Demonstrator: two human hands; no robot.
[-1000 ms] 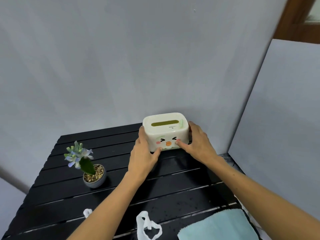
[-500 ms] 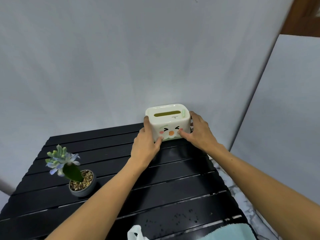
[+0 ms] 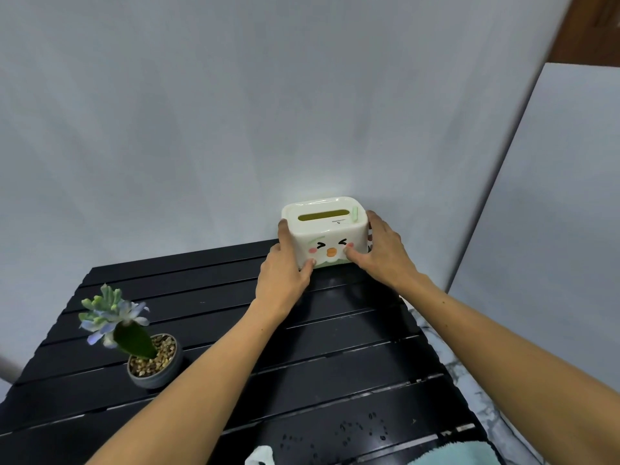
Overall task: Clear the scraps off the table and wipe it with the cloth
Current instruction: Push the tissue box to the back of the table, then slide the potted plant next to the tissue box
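1. Gripping at both ends, the cream tissue box [image 3: 323, 229] is held by the left hand [image 3: 282, 278] and right hand [image 3: 382, 251] at the far right corner of the bench [image 3: 335, 357], against the grey wall [image 3: 201, 112].
2. Left fingers [image 3: 283, 229] are wrapped round the box's left end with the thumb pressed on the front face; right fingers [image 3: 377, 218] are spread over the right end, thumb also on the front.
3. Compared with a second ago, the box is seen farther back and to the right on the bench, with the same two-handed grip kept.
4. More wall and less near bench edge are framed now; the white scrap [image 3: 260, 457] and pale blue cloth [image 3: 449, 454] are cut to slivers at the bottom edge.
5. The cloth is placed at the near right corner of the bench; the scrap is just left of it, apart.
6. The box is glossy, round-cornered plastic with a slot on top and a cartoon face printed on the front.
7. The bench is made of black slats, with small droplets or specks [image 3: 355, 431] noted near the front.
8. A potted plant [image 3: 134, 333] in a grey round pot with pebbles is set at the left, well apart from the hands.
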